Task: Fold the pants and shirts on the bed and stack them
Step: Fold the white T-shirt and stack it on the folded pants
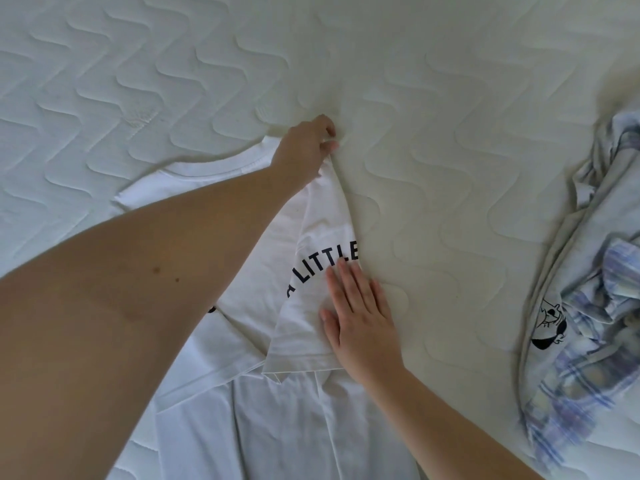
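Observation:
A white T-shirt (242, 403) with black lettering lies spread on the bed, collar toward the far side. Its right side is folded inward, so the print reads "A LITTLE" along the fold. My left hand (306, 145) reaches across the shirt and pinches the top corner of that folded flap at the shoulder. Lower down, my right hand (360, 315) lies flat with straight fingers on the folded edge, pressing it against the mattress. My left forearm covers much of the shirt's left half.
The quilted white mattress (450, 116) fills the view. A crumpled pile of clothes (588, 323) lies at the right edge: a pale garment with a black cartoon print and a blue-and-white checked one.

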{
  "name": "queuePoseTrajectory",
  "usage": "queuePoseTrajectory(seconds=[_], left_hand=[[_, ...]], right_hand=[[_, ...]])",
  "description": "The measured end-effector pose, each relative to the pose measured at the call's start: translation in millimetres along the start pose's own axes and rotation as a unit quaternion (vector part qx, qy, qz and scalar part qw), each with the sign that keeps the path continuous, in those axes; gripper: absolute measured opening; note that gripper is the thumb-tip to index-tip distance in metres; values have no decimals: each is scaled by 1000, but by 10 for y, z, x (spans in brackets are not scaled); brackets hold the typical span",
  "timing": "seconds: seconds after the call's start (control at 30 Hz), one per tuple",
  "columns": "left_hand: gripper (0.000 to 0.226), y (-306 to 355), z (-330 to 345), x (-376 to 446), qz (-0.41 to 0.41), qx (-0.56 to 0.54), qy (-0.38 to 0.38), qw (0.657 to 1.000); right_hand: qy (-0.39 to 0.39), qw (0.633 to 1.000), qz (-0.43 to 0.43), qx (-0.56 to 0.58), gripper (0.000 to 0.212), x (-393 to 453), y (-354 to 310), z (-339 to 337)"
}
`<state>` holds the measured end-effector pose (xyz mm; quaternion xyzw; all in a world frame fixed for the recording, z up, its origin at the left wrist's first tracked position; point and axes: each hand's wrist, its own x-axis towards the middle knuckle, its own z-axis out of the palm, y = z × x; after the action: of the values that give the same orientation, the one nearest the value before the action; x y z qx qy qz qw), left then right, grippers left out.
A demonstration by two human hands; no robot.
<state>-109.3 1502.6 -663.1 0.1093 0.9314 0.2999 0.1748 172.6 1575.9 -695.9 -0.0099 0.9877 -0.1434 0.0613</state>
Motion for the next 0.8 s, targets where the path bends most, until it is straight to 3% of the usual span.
queuePoseTrajectory(seconds=[0.27,0.33,0.53,0.8], left_hand=[[28,-52,11,-426,101,66,131,984],[39,-124,80,-649,107,89,126,982],[51,-535,155,-1390,-5,147,91,985],[61,-670,530,-2288,39,224,46,973]], right_hand=[[51,996,1,71,53,175,-37,-161],[62,995,16,81,53,294,-34,-202],[51,997,11,62,56,779,-114,-213],[-1,999,-19,-34,59,1014,-142,15]])
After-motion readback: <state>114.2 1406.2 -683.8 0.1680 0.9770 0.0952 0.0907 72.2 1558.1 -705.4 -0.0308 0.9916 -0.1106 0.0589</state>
